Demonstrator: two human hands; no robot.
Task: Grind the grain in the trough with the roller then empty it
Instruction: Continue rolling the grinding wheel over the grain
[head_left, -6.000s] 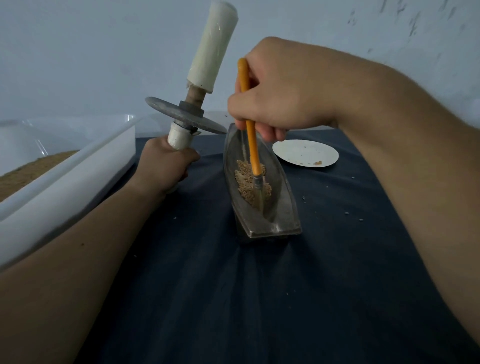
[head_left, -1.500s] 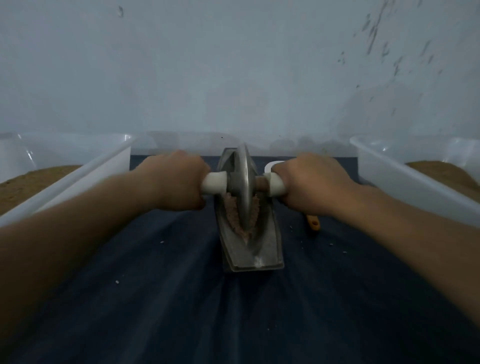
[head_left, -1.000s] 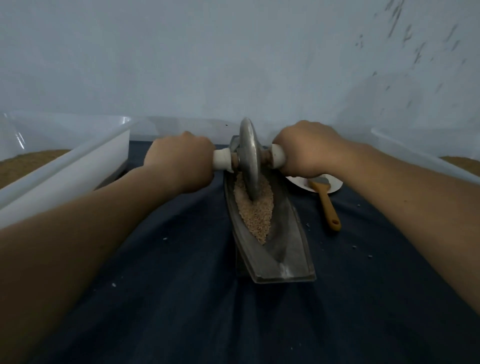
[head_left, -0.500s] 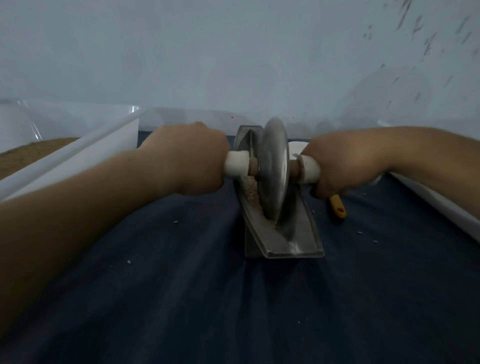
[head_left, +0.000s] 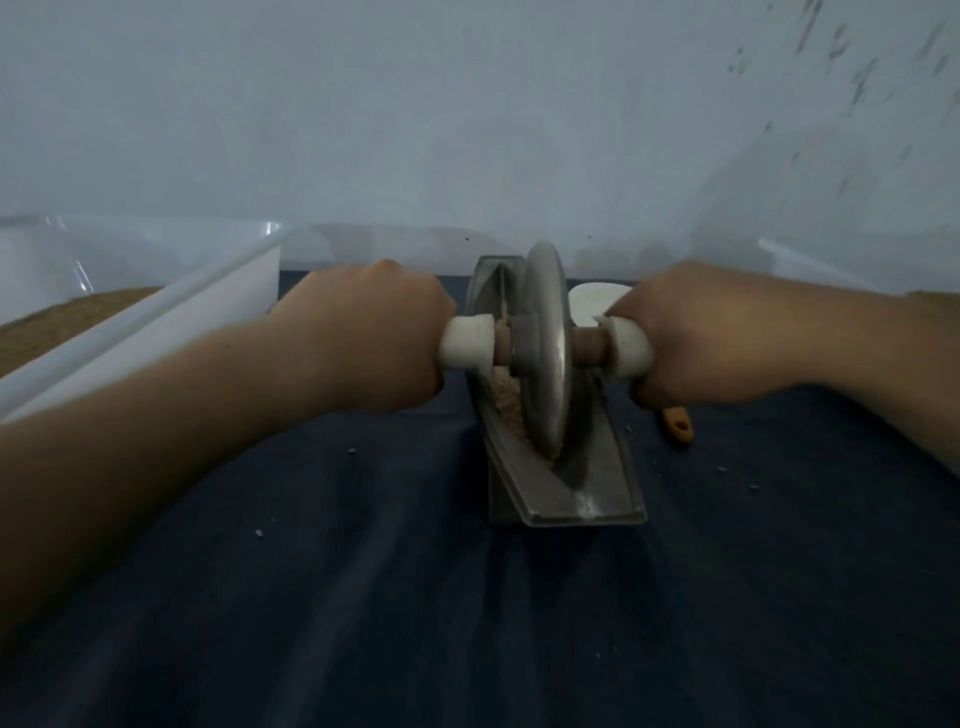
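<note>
Two hands are wrapped around the white handles of the grey metal disc roller (head_left: 545, 348), the left hand (head_left: 369, 338) on one side and the right hand (head_left: 696, 332) on the other. Its disc stands upright in the long grey metal trough (head_left: 597, 488), touching the pale ground grain (head_left: 506, 402), on the dark blue cloth (head_left: 363, 571).

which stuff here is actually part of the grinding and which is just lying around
In use: roller, gripped at both ends by left hand and right hand; trough; grain in it.
Lying about: orange handle and white plate, right of the trough; white tub at the left, perhaps for emptying later.
</note>
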